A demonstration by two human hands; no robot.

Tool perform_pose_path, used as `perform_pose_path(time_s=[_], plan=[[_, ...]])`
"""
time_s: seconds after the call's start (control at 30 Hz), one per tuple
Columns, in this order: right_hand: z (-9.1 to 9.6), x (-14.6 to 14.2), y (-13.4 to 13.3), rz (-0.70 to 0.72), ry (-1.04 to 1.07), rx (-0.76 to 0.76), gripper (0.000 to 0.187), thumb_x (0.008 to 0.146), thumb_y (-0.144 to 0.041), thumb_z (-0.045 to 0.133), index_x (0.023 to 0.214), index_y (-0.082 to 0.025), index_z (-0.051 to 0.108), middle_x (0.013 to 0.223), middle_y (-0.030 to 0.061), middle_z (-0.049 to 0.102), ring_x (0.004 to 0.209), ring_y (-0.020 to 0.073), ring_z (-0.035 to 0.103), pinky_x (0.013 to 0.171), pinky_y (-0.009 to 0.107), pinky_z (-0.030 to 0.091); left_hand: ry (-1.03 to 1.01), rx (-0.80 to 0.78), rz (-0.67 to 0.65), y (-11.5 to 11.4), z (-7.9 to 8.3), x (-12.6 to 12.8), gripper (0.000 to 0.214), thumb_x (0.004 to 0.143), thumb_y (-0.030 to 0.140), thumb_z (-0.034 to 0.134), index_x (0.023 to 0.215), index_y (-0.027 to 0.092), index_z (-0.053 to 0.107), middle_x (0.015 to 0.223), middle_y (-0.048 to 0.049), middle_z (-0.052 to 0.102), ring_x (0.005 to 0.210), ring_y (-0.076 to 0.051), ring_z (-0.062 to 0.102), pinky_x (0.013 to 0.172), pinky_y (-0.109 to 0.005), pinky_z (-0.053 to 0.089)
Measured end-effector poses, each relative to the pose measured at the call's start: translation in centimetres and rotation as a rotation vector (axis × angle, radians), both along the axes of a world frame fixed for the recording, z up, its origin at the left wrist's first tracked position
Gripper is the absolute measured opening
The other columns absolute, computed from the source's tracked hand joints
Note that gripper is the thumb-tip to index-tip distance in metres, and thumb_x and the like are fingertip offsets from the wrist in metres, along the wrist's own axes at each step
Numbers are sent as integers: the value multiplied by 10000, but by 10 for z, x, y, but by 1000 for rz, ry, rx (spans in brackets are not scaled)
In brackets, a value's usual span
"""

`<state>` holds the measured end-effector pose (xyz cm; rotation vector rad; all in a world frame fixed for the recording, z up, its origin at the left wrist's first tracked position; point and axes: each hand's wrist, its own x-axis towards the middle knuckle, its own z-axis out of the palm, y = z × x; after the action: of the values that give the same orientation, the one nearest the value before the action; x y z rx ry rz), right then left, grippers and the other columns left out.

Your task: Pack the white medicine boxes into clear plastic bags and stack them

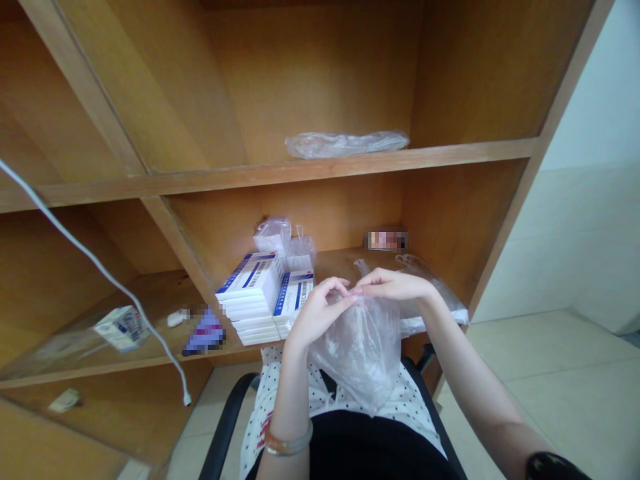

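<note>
Clear plastic bag, contents unclear, top pinched btwn left hand & right hand

Plastic bag contents unclear, pixelated packet, pixelated purple item, cable cut off at left

Beyond your hands, a wooden shelf unit of honey-brown board fills the view, its horizontal shelves and upright dividers set against a back panel. To the right of your hands, a pale wall with a panelled lower band meets a beige tiled floor. Below your hands, the black frame of a chair curves up on either side; the light is soft and even.
</note>
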<state>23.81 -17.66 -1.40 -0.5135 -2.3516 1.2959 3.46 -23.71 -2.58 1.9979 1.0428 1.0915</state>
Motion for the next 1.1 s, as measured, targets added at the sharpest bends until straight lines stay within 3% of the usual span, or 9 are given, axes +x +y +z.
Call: perform_pose_path(time_s=[0.13,0.27,0.53,0.73,1.1], plan=[[2,2,0,25,-7,3,391,891,-459,523,695,-139,636,611,-25,542,569,80,456,582,236,369,-88,-31,-19,-1,1,1,208,805,311,640,739,172,498,1126,-80,629,1128,-214,554,951,-385,411],[2,4,2,5,42,-50,325,854,-445,588,714,-151,606,590,-53,465,537,64,396,523,214,316,-161,-61,-7,-2,4,1,231,810,322,634,746,179,464,1003,-61,658,998,-185,605,887,-349,442],[-5,5,11,-162,289,-235,223,814,-376,657,870,-161,643,772,-12,569,627,72,481,557,194,365,-270,-60,77,-4,9,-5,195,777,290,677,790,166,527,788,6,599,748,-114,562,712,-232,420],[-15,-5,19,-149,366,-323,198,808,-308,668,941,-162,656,918,33,638,726,94,560,662,219,434,-259,-43,92,-4,9,-5,178,774,280,678,806,159,552,805,-4,601,764,-119,562,732,-241,427],[-18,-11,20,-202,379,-333,164,778,-248,680,914,-158,666,859,17,642,687,84,555,623,213,421,-316,6,180,-3,9,-8,159,762,287,668,805,171,568,824,-24,628,798,-137,587,741,-267,469]])
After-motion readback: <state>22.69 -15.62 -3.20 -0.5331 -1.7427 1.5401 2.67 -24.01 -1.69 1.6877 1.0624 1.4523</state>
